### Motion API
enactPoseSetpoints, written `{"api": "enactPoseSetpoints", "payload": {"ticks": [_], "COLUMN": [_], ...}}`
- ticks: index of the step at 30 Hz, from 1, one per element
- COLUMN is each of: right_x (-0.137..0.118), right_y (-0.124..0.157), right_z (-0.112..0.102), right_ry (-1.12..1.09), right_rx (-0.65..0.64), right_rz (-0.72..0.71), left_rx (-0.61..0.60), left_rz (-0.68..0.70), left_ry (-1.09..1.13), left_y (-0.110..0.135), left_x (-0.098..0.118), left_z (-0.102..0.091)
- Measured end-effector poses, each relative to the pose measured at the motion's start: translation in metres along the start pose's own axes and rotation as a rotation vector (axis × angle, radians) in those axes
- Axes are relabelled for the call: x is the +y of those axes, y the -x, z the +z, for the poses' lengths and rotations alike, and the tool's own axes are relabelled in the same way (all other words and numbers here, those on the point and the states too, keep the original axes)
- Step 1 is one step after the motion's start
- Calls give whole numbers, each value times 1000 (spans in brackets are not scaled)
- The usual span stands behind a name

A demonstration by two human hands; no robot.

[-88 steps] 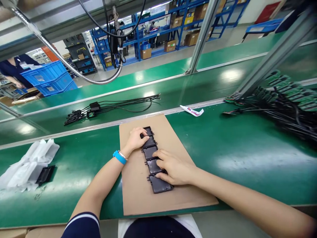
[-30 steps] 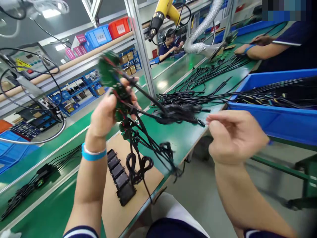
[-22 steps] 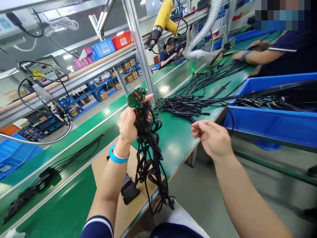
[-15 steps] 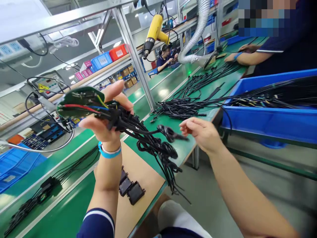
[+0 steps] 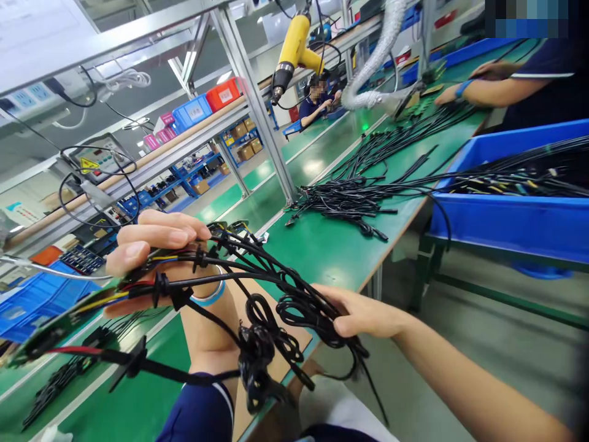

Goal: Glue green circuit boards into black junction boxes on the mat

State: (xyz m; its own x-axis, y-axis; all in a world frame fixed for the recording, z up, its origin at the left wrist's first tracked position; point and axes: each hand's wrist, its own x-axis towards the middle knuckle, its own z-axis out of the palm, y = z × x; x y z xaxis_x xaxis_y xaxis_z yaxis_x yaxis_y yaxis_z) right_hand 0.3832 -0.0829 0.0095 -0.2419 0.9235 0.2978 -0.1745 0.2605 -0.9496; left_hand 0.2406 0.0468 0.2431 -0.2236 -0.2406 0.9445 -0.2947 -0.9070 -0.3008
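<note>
My left hand (image 5: 154, 252) is raised close to the camera, fingers closed round a bundle of black cables (image 5: 257, 294) whose coloured wires run to green circuit boards (image 5: 50, 328) at the lower left. The cables hang in loops and coils in front of my left forearm. My right hand (image 5: 363, 313) reaches in from the right and closes on the looped part of the same bundle. The brown cardboard sheet (image 5: 288, 353) on the green bench (image 5: 331, 245) lies beneath, mostly hidden by the cables.
A pile of black cables (image 5: 350, 196) lies further along the bench. A blue bin (image 5: 510, 209) full of wired cables stands at the right. A co-worker's arm (image 5: 478, 92) rests on the bench beyond it. A yellow heat gun (image 5: 292, 52) hangs overhead beside an aluminium post (image 5: 257, 107).
My left hand has swung the boards and cables lower and leftward, nearer the camera. My right hand, empty and apart before, has moved in and taken hold of the hanging cable loops.
</note>
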Motion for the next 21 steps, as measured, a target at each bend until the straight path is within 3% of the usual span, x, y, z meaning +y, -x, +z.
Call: {"api": "enactPoseSetpoints", "payload": {"ticks": [3, 7, 11, 14, 16, 21], "right_x": [-24, -46, -49, -54, -66, -111], "right_y": [-9, -45, -66, -66, -65, -75], "right_z": [2, 29, 42, 34, 23, -18], "right_ry": [387, 821, 886, 924, 968, 1135], "right_rx": [220, 500, 677, 744, 736, 606], "right_rz": [11, -78, -158, -84, -8, 147], "left_rx": [0, -60, 15, 81, 106, 42], "left_rz": [43, -30, -266, -406, -580, -1438], "left_ry": [141, 308, 262, 253, 313, 787], "left_y": [13, 35, 57, 74, 86, 115], "left_x": [-7, -9, -1, 1, 2, 12], "left_z": [-5, -2, -3, -6, -8, -12]}}
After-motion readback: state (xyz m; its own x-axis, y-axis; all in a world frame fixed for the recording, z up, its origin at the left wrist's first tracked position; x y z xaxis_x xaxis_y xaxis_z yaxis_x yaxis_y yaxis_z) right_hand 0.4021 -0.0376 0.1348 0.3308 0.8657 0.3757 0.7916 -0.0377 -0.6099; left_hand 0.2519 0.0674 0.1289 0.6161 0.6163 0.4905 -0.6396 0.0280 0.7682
